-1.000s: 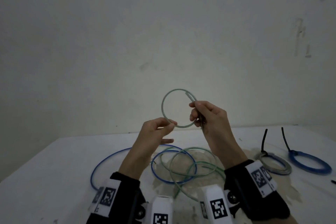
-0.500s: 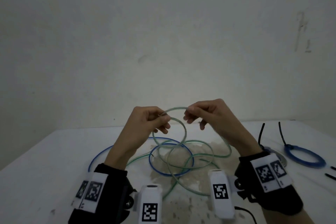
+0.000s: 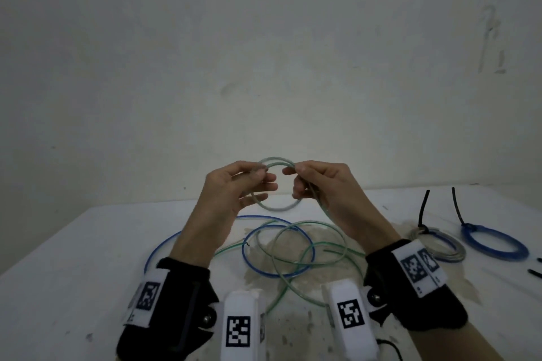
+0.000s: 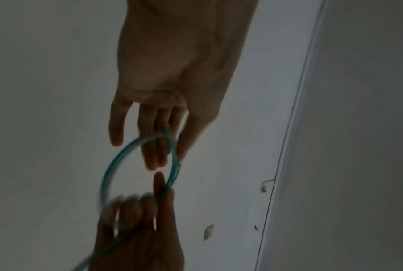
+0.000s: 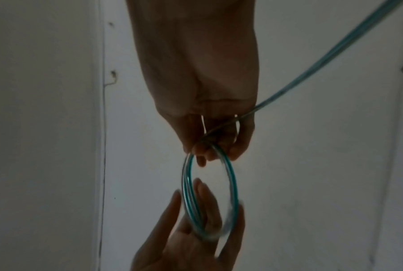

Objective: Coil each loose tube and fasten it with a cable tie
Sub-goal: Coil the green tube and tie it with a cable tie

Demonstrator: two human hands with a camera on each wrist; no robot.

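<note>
Two hands are being held up in front of the chest, above the bench [image 3: 58, 272], wrists angled inward so the fingertips are nearly meeting. Nearest, both wrists are wearing black bands with white tagged blocks. Beyond the left one, the left hand [image 3: 234, 187] is turning palm toward the right hand [image 3: 319, 184], its thumb and forefinger pinching the upper left arc of a small coil [image 3: 275, 208] of green tube [image 3: 296, 267], while its other fingers [image 4: 154, 155] are lying fairly straight and close together through the ring. The right hand is pinching the upper right arc between thumb and curled fingers; from under those fingers the free run of the tube is dropping toward the wrist and down to the bench. In the wrist views the coil is showing at least two turns lying side by side, stretched between the two sets of fingertips.

Below the fingers, the rest of the green tube is lying in loose loops on a stained patch of the bench, crossing a loose blue tube [image 3: 249, 261]. Well off to the right of the right-hand fingers, a grey coil [image 3: 451, 249] and a blue coil [image 3: 495, 246] are lying side by side, each bound with a black cable tie whose tail is sticking up. Farther still, a bare pale wall [image 3: 264, 53] is rising behind the bench.
</note>
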